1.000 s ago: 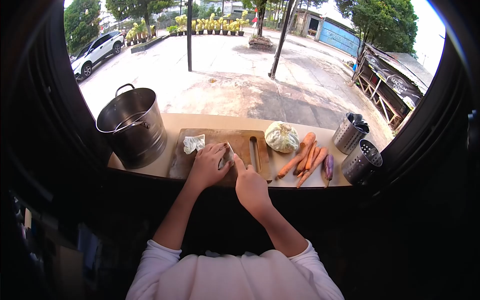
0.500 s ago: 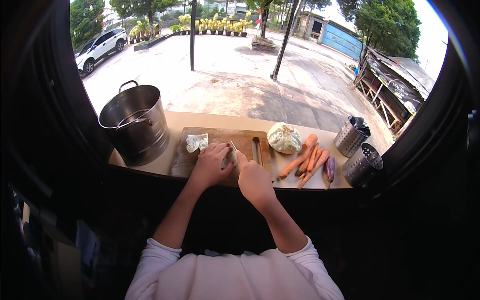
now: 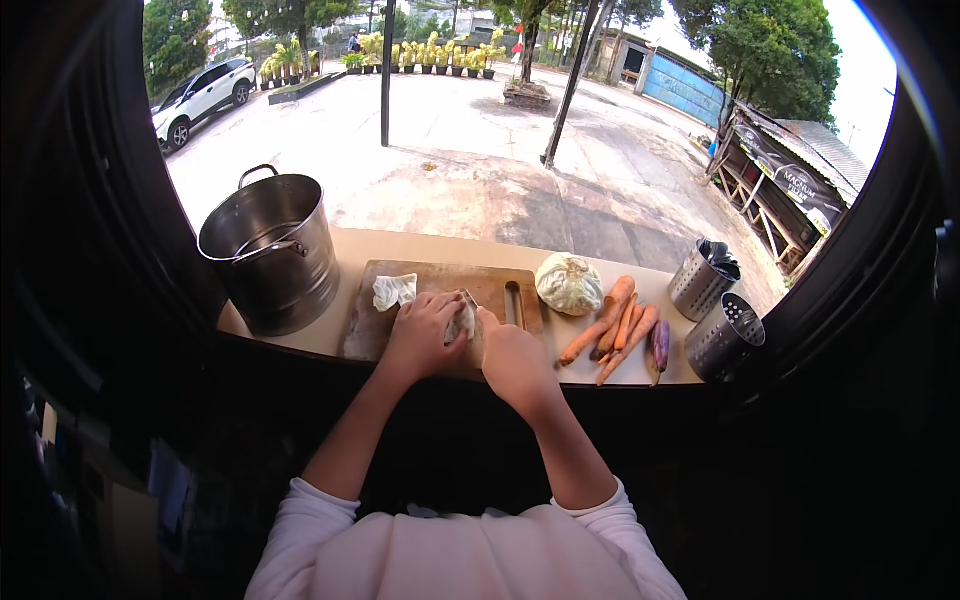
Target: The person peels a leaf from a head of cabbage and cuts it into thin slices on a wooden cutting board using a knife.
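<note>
On the wooden cutting board, my left hand presses down on a pale piece of cabbage, its fingers curled over it. My right hand is wrapped round a knife; the handle is hidden in the fist and only part of the blade shows, against the right side of the piece. A loose white-green cabbage leaf lies on the board beyond my left hand. Just right of the board sits a whole cabbage.
A large steel pot stands on the counter at the left. Several carrots and a purple eggplant lie at the right. Beside them are two perforated metal holders, one upper and one lower. A paved yard lies beyond.
The knife blade has tilted slightly and my right hand has shifted a little towards me and right. My left hand stays on the cabbage piece. The camera view has dipped very slightly.
</note>
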`<state>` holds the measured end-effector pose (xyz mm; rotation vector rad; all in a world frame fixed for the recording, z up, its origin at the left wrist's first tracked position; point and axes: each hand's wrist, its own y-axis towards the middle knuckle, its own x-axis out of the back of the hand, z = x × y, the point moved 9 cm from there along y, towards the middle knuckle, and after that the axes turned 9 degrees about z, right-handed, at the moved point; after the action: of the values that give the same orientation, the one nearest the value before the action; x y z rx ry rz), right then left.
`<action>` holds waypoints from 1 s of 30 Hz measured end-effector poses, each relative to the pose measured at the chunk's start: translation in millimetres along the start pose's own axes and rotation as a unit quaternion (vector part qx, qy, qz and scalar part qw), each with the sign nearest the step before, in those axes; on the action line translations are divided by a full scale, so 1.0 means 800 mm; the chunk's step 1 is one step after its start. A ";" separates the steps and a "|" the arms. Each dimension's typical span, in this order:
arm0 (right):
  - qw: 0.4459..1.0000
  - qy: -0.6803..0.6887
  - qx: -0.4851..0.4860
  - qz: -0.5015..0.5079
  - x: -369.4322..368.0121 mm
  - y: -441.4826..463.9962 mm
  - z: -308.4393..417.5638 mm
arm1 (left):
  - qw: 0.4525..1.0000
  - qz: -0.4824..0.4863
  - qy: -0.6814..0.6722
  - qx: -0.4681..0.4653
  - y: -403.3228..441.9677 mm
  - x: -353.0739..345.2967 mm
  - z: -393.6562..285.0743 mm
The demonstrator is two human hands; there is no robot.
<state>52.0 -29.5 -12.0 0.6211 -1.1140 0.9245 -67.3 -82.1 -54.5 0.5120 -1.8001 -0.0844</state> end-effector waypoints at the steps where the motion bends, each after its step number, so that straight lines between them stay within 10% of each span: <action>1: 1.000 0.001 0.000 0.001 0.000 -0.002 -0.002 | 1.000 0.002 0.001 0.001 0.001 0.000 0.000; 30: 0.999 0.044 -0.016 -0.024 -0.032 -0.035 -0.010 | 0.998 -0.040 -0.045 -0.032 -0.005 0.008 0.000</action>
<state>76.3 -44.8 -38.2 0.5736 -1.0282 0.8837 -67.1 -88.2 -49.6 0.5418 -1.8587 -0.2231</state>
